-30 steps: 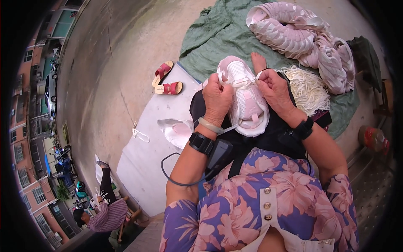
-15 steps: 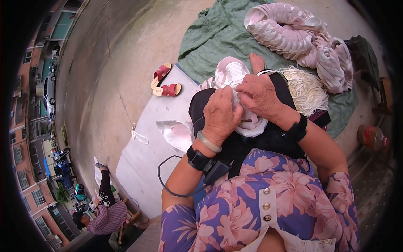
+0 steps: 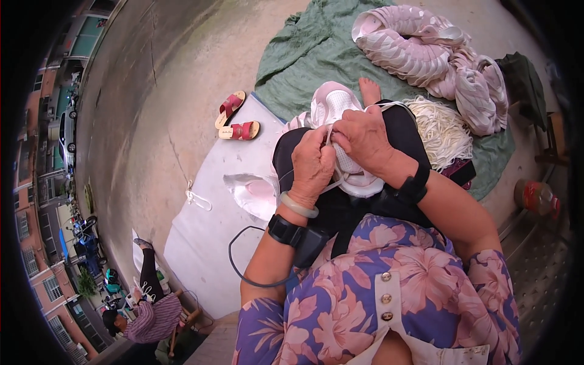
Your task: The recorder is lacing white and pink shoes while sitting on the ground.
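shoe upper (image 3: 333,109) now tilted leftward, both hands (image 3: 340,152) still pinching its white lace (image 3: 331,137) together.

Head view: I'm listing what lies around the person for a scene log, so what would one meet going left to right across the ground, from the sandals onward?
Red sandals → white sheet → left hand → pale pink shoe upper → right hand → bundle of white laces → red-topped jar.

A pale pink and white shoe upper (image 3: 338,128) lies just above the frame's centre, on the person's dark lap, its mesh face up. A thin white lace (image 3: 333,182) runs across it toward the lower left.
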Demonstrator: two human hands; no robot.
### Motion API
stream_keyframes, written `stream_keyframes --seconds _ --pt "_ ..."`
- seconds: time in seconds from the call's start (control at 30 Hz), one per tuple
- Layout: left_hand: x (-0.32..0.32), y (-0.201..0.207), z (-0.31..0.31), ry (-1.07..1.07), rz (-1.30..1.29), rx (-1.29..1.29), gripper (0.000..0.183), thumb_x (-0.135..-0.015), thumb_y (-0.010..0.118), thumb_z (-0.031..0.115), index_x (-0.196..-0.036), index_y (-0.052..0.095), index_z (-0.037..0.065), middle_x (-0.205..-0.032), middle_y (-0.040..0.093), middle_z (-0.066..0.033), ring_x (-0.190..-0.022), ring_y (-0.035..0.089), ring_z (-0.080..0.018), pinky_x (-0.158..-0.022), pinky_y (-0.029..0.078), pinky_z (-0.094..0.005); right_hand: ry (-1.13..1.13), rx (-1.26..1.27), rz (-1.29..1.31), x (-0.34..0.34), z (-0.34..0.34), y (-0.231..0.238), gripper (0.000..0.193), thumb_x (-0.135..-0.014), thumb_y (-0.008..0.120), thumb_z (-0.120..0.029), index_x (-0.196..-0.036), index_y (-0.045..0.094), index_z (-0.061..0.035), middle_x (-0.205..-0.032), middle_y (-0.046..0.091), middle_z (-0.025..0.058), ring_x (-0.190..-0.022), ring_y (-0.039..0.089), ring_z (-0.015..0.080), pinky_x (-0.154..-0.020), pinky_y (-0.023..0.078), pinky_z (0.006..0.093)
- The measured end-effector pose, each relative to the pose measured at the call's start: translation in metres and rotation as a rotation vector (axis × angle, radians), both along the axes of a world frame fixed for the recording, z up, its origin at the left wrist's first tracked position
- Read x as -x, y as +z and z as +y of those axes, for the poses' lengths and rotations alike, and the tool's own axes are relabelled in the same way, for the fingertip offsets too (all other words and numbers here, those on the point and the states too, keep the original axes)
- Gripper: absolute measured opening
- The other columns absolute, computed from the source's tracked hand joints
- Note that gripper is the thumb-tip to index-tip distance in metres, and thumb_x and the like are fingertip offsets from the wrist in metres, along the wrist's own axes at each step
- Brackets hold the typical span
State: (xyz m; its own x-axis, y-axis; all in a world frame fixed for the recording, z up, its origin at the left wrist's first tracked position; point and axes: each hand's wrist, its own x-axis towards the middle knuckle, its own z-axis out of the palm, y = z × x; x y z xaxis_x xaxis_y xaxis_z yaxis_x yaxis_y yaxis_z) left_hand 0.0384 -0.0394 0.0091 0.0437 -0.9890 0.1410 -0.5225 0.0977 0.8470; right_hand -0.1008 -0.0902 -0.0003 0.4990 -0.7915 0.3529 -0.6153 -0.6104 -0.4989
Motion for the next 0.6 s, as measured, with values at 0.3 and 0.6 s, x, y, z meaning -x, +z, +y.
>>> stream_keyframes --seconds 0.3,0.6 --pt "-0.003 -0.007 -0.003 -0.027 0.064 -0.007 0.033 -0.073 0.045 0.000 -0.104 0.058 -0.003 -0.083 0.061 -0.0149 -0.075 0.060 -0.0249 -0.070 0.047 -0.0311 0.012 0.189 0.056 -0.002 0.003 0.000 0.002 -0.069 0.060 -0.013 -0.069 0.059 -0.0113 -0.068 0.054 0.0048 -0.065 0.057 0.0217 -0.070 0.034 0.0386" --pt "0.007 -0.006 0.005 0.068 -0.119 0.004 0.033 -0.075 0.047 0.001 -0.107 0.053 -0.003 -0.076 0.061 -0.0142 -0.068 0.061 -0.0214 -0.065 0.048 -0.0302 -0.087 0.157 0.110 0.103 0.035 0.030 0.007 -0.067 0.058 -0.007 -0.069 0.052 -0.0101 -0.067 0.048 0.0048 -0.064 0.049 0.0241 -0.065 0.031 0.0370"
